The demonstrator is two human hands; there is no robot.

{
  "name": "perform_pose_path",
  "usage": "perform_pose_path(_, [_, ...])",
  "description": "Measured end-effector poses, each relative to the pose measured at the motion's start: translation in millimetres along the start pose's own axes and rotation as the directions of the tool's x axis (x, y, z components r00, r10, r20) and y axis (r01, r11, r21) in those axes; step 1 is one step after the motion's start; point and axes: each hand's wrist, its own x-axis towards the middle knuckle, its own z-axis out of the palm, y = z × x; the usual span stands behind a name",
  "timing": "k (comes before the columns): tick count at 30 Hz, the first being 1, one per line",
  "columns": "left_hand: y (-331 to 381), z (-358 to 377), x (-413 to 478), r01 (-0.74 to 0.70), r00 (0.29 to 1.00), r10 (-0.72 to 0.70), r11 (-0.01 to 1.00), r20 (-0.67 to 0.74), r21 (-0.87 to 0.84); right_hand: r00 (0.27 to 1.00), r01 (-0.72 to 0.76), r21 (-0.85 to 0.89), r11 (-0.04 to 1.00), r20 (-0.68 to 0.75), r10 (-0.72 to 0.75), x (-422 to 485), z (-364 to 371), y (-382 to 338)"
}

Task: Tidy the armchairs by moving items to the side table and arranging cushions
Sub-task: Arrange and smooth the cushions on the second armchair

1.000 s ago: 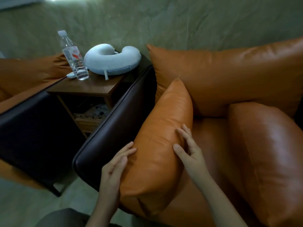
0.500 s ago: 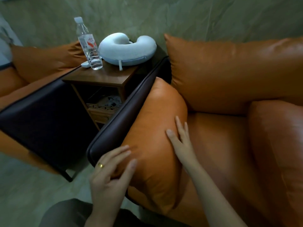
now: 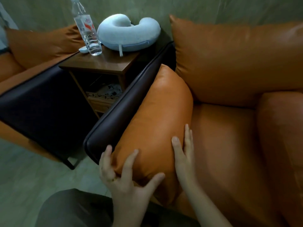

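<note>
An orange leather cushion point(image 3: 157, 122) leans on its long edge against the dark brown left arm point(image 3: 124, 105) of the armchair. My left hand point(image 3: 127, 176) cups its near end with fingers spread around the corner. My right hand point(image 3: 183, 154) lies flat along the cushion's right side, fingers straight. A large orange back cushion point(image 3: 237, 59) stands at the rear of the seat point(image 3: 226, 145). On the wooden side table point(image 3: 101, 63) stand a clear water bottle point(image 3: 86, 30) and a pale blue neck pillow point(image 3: 127, 33).
A second orange side cushion point(image 3: 283, 136) rests against the right arm. Another armchair point(image 3: 32, 82) with orange cushions stands left of the table. A small white object point(image 3: 83, 49) lies beside the bottle. The table's lower shelf point(image 3: 105, 95) holds items. Green floor lies below.
The cushion has been pushed left from tilted over the seat to resting against the chair arm. My left hand moved from its left face to its near end. The view shifted.
</note>
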Motion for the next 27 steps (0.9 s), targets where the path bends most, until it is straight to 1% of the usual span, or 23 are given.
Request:
perform_pose_path(2, [-3.5, 6.1, 15.0, 0.008, 0.998, -0.011, 0.999, 0.061, 0.045, 1.0, 0.004, 0.01, 1.0, -0.014, -0.004, 9.3, 3.4, -3.2])
perform_pose_path(6, [1.5, 15.6, 38.2, 0.026, 0.993, -0.029, 0.999, 0.118, 0.033, 0.999, 0.037, -0.015, 0.999, -0.026, -0.037, 30.8, 1.0, -10.5])
perform_pose_path(8, [1.8, 16.2, 38.7, 0.01, 0.991, -0.017, 0.999, 0.132, 0.052, 0.999, 0.036, -0.036, 0.999, 0.004, -0.036, 36.2, -4.2, -10.4])
perform_pose_path(10, [3.2, 12.6, 36.4, 0.033, 0.987, -0.045, 0.996, 0.154, 0.078, 0.998, 0.019, -0.07, 0.997, 0.058, -0.015, 38.0, -12.2, -8.2])
perform_pose_path(12, [9.7, 6.1, 33.6, 0.069, 0.986, -0.085, 0.992, 0.147, 0.108, 0.996, 0.023, -0.124, 0.992, 0.088, -0.012, 34.7, -26.2, -9.6])
perform_pose_path(13, [16.5, 2.9, 31.4, 0.059, 0.991, -0.072, 0.992, 0.112, 0.109, 0.996, 0.048, -0.159, 0.986, 0.087, -0.035, 29.6, -37.0, -12.9])
perform_pose_path(14, [24.0, 0.8, 27.9, 0.019, 0.998, -0.024, 0.995, 0.056, 0.094, 0.994, 0.083, -0.2, 0.976, 0.086, -0.067, 21.9, -50.4, -18.5])
perform_pose_path(16, [39.8, 3.1, 15.4, -0.143, 0.989, 0.144, 0.989, -0.045, 0.02, 0.988, 0.146, -0.281, 0.948, 0.081, -0.128, -1.0, -83.7, -33.7])
perform_pose_path(17, [49.4, 7.9, 7.5, -0.23, 0.972, 0.227, 0.972, -0.053, -0.043, 0.985, 0.171, -0.311, 0.935, 0.067, -0.158, -15.0, -103.0, -42.8])
perform_pose_path(18, [60.5, 14.9, -0.6, -0.285, 0.958, 0.284, 0.95, -0.027, -0.131, 0.981, 0.192, -0.341, 0.92, 0.038, -0.19, -29.6, -122.9, -51.6])
perform_pose_path(19, [73.8, 22.8, -7.8, -0.297, 0.949, 0.314, 0.922, 0.03, -0.247, 0.973, 0.212, -0.373, 0.903, -0.005, -0.23, -44.1, -143.4, -59.3])
perform_pose_path(20, [87.1, 33.3, -13.9, -0.241, 0.943, 0.306, 0.897, 0.127, -0.371, 0.962, 0.224, -0.403, 0.888, -0.057, -0.268, -57.8, -163.7, -66.7])
perform_pose_path(21, [103.1, 43.4, -18.6, -0.114, 0.925, 0.264, 0.879, 0.273, -0.463, 0.95, 0.224, -0.429, 0.875, -0.106, -0.295, -70.7, -183.3, -74.0])
perform_pose_path(22, [119.0, 55.2, -23.2, 0.049, 0.873, 0.205, 0.866, 0.442, -0.498, 0.939, 0.219, -0.448, 0.867, -0.143, -0.312, -83.3, -201.3, -81.9])
perform_pose_path(23, [134.1, 67.2, -28.8, 0.198, 0.787, 0.165, 0.845, 0.594, -0.497, 0.929, 0.219, -0.476, 0.852, -0.164, -0.331, -94.6, -217.8, -88.3])
perform_pose_path(24, [147.6, 80.2, -35.2, 0.319, 0.7, 0.154, 0.806, 0.697, -0.498, 0.918, 0.211, -0.528, 0.823, -0.182, -0.352, -104.2, -233.2, -93.7])
perform_pose_path(26, [173.2, 105.4, -49.5, 0.526, 0.526, 0.19, 0.693, 0.829, -0.493, 0.887, 0.152, -0.655, 0.74, -0.24, -0.395, -115.9, -266.3, -94.5])
perform_pose_path(27, [184.7, 116.7, -55.5, 0.592, 0.453, 0.217, 0.652, 0.865, -0.474, 0.878, 0.083, -0.692, 0.717, -0.29, -0.382, -116.8, -285.3, -88.6])
